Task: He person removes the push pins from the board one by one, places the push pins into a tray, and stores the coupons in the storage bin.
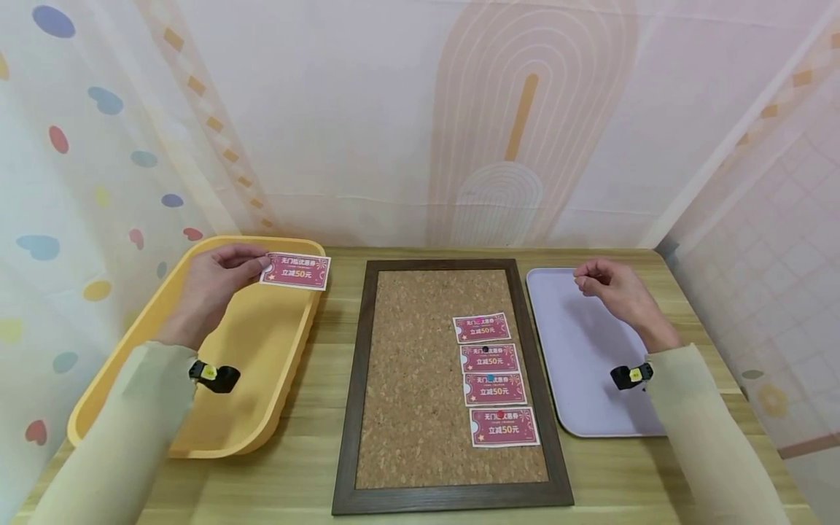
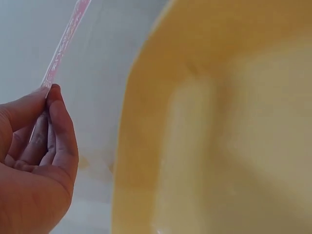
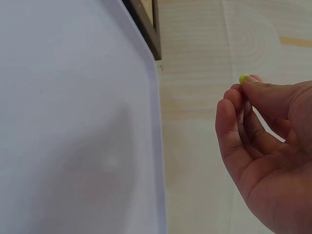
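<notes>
Between thumb and fingers, my left hand (image 1: 219,284) pinches a pink printed coupon (image 1: 295,272) at its left end, above the yellow basket (image 1: 318,251). In the left wrist view the coupon (image 2: 63,46) appears nearly edge-on. My right hand (image 1: 617,292) is over the lavender tray (image 1: 558,394), fingertips together. The right wrist view shows it pinching a small yellow-green push pin (image 3: 243,78), mostly hidden by the fingers. On the cork board (image 1: 413,379), several like coupons (image 1: 502,427) are pinned in a column at the right, with a red pin (image 1: 501,414) on the lowest.
The board's dark brown frame (image 1: 354,408) lies on the wooden table (image 1: 308,467) between basket and tray. A patterned cloth (image 1: 367,131) hangs behind the table and along both sides.
</notes>
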Motion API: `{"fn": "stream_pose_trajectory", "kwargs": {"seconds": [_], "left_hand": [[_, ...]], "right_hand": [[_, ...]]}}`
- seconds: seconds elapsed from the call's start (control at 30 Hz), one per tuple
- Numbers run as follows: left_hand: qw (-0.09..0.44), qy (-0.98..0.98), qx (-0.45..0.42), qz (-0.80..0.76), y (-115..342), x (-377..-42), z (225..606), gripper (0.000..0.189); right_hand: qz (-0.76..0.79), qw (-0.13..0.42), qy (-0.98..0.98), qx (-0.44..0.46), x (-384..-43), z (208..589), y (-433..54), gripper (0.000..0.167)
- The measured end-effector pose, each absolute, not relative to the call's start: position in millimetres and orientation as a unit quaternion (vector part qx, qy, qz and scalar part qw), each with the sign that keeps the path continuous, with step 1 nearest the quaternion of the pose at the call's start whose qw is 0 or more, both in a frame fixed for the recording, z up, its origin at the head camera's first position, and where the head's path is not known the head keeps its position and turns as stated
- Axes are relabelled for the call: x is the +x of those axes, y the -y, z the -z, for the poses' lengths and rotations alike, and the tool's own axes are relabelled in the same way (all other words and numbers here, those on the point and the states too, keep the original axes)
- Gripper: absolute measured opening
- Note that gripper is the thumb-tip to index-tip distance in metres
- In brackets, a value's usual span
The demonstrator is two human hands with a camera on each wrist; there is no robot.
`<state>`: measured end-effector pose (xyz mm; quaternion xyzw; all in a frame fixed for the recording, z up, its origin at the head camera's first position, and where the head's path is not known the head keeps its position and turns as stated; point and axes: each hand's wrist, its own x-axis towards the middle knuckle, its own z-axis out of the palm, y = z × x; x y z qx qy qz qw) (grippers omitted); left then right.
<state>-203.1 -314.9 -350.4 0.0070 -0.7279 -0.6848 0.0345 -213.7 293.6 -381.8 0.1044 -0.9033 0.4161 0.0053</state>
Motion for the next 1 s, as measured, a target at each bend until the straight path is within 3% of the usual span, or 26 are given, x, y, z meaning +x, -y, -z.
{"fn": "stream_pose_trajectory", "kwargs": {"seconds": [0.53, 1.0], "left_hand": [[0.021, 0.708, 0.058, 0.703, 353.8, -211.6, 376.3, 0.011], [-0.021, 0.722, 0.076, 0.687, 381.6, -216.1, 412.2, 0.018]], "right_hand": [[-0.376, -0.014, 0.920, 0.107, -229.0, 401.8, -300.5, 0.013], [-0.395, -0.059, 0.906, 0.137, -238.8, 419.9, -301.7, 0.011]]}}
